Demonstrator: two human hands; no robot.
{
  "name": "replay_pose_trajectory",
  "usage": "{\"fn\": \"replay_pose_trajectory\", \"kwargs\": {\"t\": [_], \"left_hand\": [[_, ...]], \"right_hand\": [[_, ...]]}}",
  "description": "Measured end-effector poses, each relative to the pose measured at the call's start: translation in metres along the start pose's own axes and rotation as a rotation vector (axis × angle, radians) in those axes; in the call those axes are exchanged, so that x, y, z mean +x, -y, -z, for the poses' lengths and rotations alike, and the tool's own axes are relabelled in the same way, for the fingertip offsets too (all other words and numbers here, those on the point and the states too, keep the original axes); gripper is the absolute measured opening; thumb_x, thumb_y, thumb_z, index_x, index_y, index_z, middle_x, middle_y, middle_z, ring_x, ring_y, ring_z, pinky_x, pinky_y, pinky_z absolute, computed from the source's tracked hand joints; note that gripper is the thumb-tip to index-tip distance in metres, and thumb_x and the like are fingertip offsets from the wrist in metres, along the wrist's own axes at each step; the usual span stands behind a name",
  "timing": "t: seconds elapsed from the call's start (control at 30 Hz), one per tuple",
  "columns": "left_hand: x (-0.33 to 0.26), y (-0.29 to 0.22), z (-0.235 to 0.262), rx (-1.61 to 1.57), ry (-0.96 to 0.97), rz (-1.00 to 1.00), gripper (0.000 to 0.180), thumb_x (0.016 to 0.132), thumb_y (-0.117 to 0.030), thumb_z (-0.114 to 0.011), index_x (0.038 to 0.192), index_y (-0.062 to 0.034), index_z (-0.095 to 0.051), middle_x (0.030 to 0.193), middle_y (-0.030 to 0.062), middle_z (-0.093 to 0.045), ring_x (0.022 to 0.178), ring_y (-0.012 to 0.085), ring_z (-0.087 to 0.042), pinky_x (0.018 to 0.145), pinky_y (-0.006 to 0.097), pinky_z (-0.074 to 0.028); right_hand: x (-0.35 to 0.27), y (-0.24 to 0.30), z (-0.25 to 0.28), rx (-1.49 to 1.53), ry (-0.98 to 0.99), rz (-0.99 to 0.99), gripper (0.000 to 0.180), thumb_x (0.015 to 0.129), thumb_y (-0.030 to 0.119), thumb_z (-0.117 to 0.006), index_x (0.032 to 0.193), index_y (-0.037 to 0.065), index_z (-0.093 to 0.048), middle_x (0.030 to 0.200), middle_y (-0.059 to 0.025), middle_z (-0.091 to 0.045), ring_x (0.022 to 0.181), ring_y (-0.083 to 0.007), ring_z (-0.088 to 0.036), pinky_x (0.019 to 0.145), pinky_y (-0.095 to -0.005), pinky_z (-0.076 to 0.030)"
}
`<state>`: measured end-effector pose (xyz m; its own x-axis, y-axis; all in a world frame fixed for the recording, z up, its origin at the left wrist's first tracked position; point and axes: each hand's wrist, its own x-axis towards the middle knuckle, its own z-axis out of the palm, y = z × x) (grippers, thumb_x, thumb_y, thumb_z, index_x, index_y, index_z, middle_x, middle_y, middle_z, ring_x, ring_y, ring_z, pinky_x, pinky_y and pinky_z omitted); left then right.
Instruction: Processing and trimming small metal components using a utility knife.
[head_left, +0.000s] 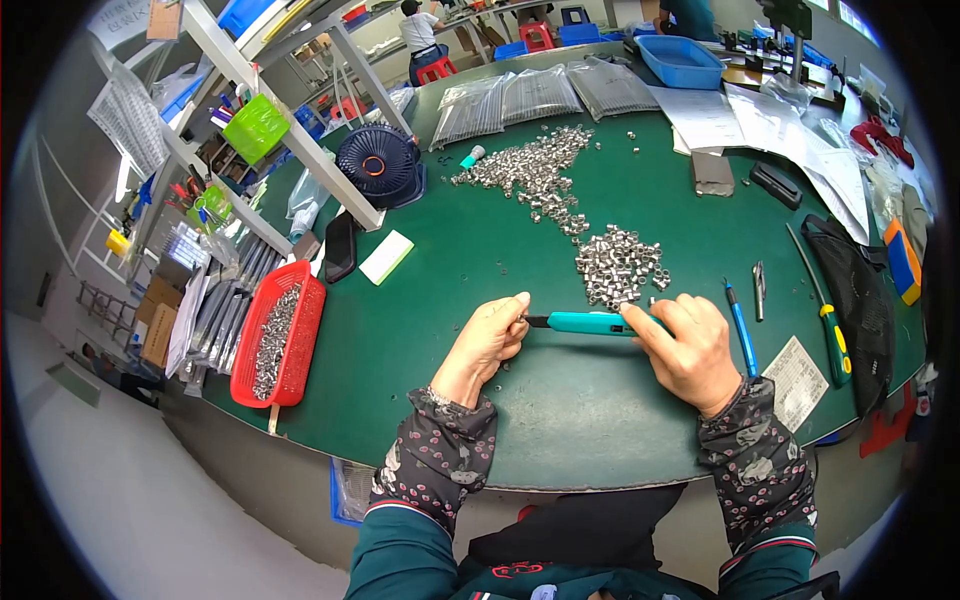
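Note:
My right hand (688, 350) is closed round the rear of a slim teal-handled tool (585, 323). The tool lies level above the table, its dark narrow tip pointing left. My left hand (487, 343) pinches a small metal piece at that tip; fingers mostly hide it. Just beyond the tool is a heap of short shiny metal sleeves (615, 265). Farther back and left spreads a larger pile of such sleeves (535, 170), with a small teal-and-white object (472, 157) at its left edge.
A red basket (313, 340) of small metal parts stands left, near a phone (340, 247), a pad (386, 258) and a fan (380, 165). Right lie a blue pen (740, 325), a green-yellow-handled file (835, 345) and a black pouch (860, 300). Bagged rods (540, 95) lie behind.

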<state>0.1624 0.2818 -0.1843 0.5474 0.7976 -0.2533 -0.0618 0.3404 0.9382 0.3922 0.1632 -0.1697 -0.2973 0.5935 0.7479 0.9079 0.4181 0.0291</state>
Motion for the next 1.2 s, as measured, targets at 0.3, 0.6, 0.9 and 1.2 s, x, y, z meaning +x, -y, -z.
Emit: {"fn": "replay_pose_trajectory", "kwargs": {"t": [0.3,0.6,0.9,1.2], "left_hand": [[0.003,0.009,0.004,-0.325,0.106,-0.248,0.011,0.091,-0.015,-0.054,0.098,-0.0067,-0.053,0.077,0.0007,-0.051,0.055,0.0042,-0.039,0.039,0.015,-0.029],[0.004,0.007,0.001,-0.345,0.097,-0.3,0.01,0.089,-0.008,-0.055,0.099,-0.0062,-0.052,0.08,0.0005,-0.053,0.052,0.0034,-0.036,0.039,0.015,-0.027],[0.006,0.011,0.003,-0.337,0.087,-0.273,0.008,0.089,-0.008,-0.055,0.096,-0.0036,-0.054,0.07,-0.0006,-0.05,0.05,0.0032,-0.035,0.039,0.016,-0.026],[0.006,0.013,0.003,-0.423,0.1,-0.234,0.009,0.089,-0.011,-0.055,0.095,-0.0041,-0.055,0.075,0.002,-0.052,0.054,0.0045,-0.038,0.04,0.016,-0.028]], "right_hand": [[-0.008,0.0,-0.009,0.566,0.089,-0.408,0.028,0.074,0.016,-0.066,0.099,0.005,-0.062,0.073,-0.0109,-0.057,0.062,-0.0275,-0.057,0.056,-0.0354,-0.045],[-0.011,-0.001,-0.016,0.686,0.127,-0.485,0.027,0.076,0.018,-0.065,0.099,0.004,-0.063,0.076,-0.0121,-0.06,0.066,-0.0277,-0.059,0.06,-0.0355,-0.046],[-0.007,0.001,-0.01,0.59,0.171,-0.482,0.026,0.076,0.018,-0.065,0.099,0.006,-0.062,0.073,-0.0106,-0.057,0.063,-0.0277,-0.057,0.057,-0.0357,-0.044],[-0.004,0.003,-0.006,0.268,-0.004,-0.219,0.037,0.065,0.008,-0.071,0.1,0.006,-0.059,0.072,-0.0073,-0.053,0.063,-0.025,-0.054,0.054,-0.0361,-0.043]]}}
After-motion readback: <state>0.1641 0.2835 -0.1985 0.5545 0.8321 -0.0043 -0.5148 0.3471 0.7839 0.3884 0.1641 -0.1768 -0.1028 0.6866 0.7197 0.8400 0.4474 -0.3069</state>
